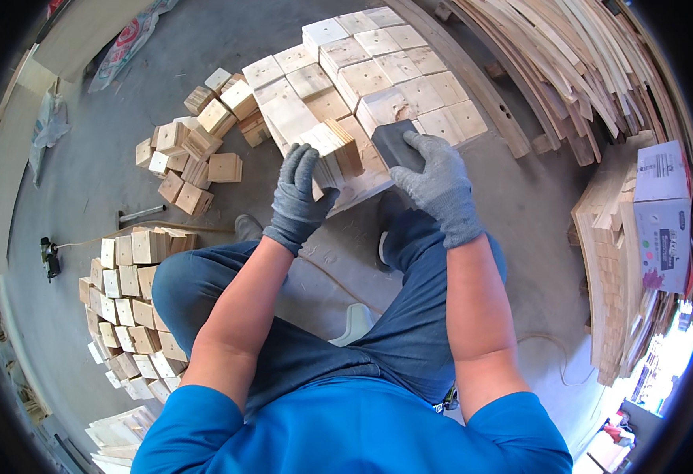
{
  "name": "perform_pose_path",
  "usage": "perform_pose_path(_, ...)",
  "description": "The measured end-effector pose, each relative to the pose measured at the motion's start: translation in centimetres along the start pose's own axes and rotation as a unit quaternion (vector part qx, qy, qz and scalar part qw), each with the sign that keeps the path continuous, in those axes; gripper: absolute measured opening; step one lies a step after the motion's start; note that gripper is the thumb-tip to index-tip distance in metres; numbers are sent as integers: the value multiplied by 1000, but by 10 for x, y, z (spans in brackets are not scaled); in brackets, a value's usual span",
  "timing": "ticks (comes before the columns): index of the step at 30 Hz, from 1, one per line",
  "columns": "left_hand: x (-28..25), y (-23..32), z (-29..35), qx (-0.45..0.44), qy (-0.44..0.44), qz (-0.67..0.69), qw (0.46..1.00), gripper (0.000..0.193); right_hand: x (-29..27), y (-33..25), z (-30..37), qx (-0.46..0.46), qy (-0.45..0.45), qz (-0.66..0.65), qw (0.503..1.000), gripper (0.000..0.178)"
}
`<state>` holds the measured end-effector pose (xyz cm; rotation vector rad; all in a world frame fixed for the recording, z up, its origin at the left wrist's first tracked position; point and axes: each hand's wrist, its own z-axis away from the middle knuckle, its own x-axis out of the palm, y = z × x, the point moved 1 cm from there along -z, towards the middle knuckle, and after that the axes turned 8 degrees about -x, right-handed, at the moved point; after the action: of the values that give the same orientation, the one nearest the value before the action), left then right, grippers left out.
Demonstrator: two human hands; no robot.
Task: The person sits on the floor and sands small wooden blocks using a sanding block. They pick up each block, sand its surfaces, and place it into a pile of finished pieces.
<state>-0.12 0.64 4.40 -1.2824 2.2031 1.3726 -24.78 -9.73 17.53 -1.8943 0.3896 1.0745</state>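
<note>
Both my hands wear grey knit gloves. My right hand [440,178] grips a dark grey rectangular block [398,147], thumb along its near edge, fingers at its far right corner. My left hand [299,197] is open, its fingers stretched upward together and the thumb apart. It is right beside a small stack of thin square wooden pieces [338,152]; whether it touches them I cannot tell. That stack stands at the near end of a large, close-set block of stacked square wooden pieces [378,67], many with a small hole in the top.
Loose wooden stacks [196,142] lie left of the large block, and a piled heap [133,292] is by my left knee. A hammer [141,213] and a black tool [49,259] lie on the floor. Long boards [552,63] and a carton [662,217] are on the right.
</note>
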Motion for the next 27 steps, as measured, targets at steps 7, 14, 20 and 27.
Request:
perform_pose_path(7, -5, 14, 21, 33, -52, -26, 998, 65, 4, -3, 0, 6, -19, 37, 999, 65)
perform_pose_path(14, -17, 24, 4, -44, -49, 7, 998, 107, 5, 11, 17, 12, 20, 26, 999, 67)
perform_pose_path(20, 3, -23, 0, -241, -106, 62, 963, 138, 35, -3, 78, -1, 64, 61, 996, 75)
perform_pose_path(27, 15, -18, -6, -272, -151, 79, 947, 128, 58, -32, 103, 27, 32, 92, 995, 75)
